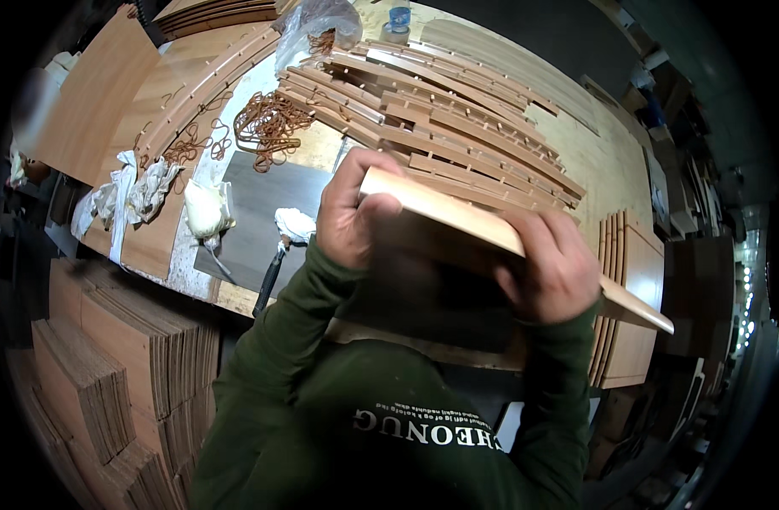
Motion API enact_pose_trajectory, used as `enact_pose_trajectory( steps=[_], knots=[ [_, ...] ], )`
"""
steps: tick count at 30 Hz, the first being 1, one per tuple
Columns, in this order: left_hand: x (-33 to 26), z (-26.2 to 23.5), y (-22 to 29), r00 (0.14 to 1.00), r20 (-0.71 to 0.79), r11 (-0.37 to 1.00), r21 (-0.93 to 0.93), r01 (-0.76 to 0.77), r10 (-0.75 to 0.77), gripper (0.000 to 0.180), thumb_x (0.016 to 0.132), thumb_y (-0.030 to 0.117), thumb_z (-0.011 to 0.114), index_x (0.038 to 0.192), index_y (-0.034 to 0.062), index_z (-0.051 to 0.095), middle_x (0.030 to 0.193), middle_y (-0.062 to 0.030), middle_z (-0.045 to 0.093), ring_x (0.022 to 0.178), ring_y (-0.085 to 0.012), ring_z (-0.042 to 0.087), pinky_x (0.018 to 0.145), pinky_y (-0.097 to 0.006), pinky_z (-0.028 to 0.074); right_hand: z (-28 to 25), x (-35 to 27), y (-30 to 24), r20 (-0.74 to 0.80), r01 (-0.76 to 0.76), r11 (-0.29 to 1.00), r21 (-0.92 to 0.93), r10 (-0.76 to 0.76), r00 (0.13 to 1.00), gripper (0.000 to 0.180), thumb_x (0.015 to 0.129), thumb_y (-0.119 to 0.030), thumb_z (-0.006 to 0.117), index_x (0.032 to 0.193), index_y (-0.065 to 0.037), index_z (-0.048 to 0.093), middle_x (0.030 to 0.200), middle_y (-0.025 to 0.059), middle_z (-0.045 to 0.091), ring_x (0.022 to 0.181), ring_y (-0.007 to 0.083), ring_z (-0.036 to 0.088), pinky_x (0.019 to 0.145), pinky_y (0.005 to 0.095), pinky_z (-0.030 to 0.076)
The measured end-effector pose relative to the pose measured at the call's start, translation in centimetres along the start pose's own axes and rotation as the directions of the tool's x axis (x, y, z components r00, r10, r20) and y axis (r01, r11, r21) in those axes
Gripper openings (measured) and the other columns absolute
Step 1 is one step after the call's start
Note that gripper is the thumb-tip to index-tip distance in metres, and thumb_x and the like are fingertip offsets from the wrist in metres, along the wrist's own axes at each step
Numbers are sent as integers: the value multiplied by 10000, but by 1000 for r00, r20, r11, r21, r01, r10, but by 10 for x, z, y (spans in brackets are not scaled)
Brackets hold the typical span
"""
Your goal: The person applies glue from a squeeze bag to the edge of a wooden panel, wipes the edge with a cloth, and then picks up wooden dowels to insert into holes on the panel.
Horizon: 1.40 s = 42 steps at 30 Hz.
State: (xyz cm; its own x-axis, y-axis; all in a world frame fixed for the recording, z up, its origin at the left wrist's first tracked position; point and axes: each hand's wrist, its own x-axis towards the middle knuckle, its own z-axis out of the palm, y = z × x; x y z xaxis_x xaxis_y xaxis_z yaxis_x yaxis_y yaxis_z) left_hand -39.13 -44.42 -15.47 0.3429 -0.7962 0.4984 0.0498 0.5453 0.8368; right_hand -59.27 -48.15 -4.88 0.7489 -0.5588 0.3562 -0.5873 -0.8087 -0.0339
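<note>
A long, narrow wooden board (449,210) is held up in front of my body, tilted down to the right, its pale edge facing up. My left hand (353,210) grips its left end, the thumb on the near side and the fingers behind. Further right, my right hand (552,265) is closed over the board from above, and the far right end sticks out past it. The board's near face is in dark shadow. Left of my left hand, a black-handled tool (272,276) with a white-wrapped head lies on a dark grey panel (257,191).
Beyond my hands lie several wooden rails (483,149) with small pegs. Brown cords (270,127), a white squeeze bag (206,208) and crumpled wrapping (151,191) occupy the table's left. Panels (636,297) stand at right; stacked boards (143,357) rise at lower left.
</note>
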Motion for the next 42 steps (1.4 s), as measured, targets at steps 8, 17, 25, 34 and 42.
enact_pose_trajectory(
  steps=[8, 17, 25, 34, 42],
  knots=[
    [-39, -102, -46, 958, -243, 695, 662, 280, -154, 235, 815, 207, 603, 939, 8, 587, 863, -136, 593, 790, -234, 586, 717, -323, 461, 16, 37, 2, -106, -59, 998, -1, 59, 993, 370, 560, -203, 758, 815, -77, 521, 804, 82, 518, 737, 259, 538, 619, 350, 443],
    [-179, -154, -127, 878, -435, 73, 887, 456, -199, 282, 718, 114, 661, 960, 37, 538, 897, -140, 489, 833, -325, 527, 695, -411, 418, 17, 41, 9, -90, -128, 992, -3, 127, 988, 412, 522, -234, 786, 772, -70, 502, 782, 85, 517, 705, 263, 537, 598, 357, 449],
    [-72, -112, 2, 917, -360, 756, 550, 355, -169, 233, 846, 131, 522, 1046, 10, 532, 705, -57, 542, 490, -103, 474, 446, -252, 408, 13, 38, 17, -82, -114, 990, 82, 121, 989, 380, 563, -252, 784, 768, -74, 518, 748, 83, 529, 705, 260, 552, 596, 358, 464],
    [43, -43, 157, 921, 380, 683, 650, -335, 90, 570, 756, -122, 500, 1300, 21, 410, 1153, -179, 568, 777, -163, 626, 664, -244, 503, 18, 33, 15, -153, -90, 996, 25, 92, 984, 397, 590, -335, 760, 764, -67, 524, 733, 69, 547, 697, 234, 557, 587, 329, 444],
    [62, -26, 169, 841, 496, 449, 815, -366, -215, 540, 806, -50, 503, 1320, 77, 397, 805, -120, 617, 692, -206, 610, 632, -335, 489, 12, 35, 12, -115, -127, 991, 33, 130, 985, 401, 585, -304, 764, 784, -59, 517, 747, 79, 543, 708, 230, 554, 618, 332, 443]
  ],
)
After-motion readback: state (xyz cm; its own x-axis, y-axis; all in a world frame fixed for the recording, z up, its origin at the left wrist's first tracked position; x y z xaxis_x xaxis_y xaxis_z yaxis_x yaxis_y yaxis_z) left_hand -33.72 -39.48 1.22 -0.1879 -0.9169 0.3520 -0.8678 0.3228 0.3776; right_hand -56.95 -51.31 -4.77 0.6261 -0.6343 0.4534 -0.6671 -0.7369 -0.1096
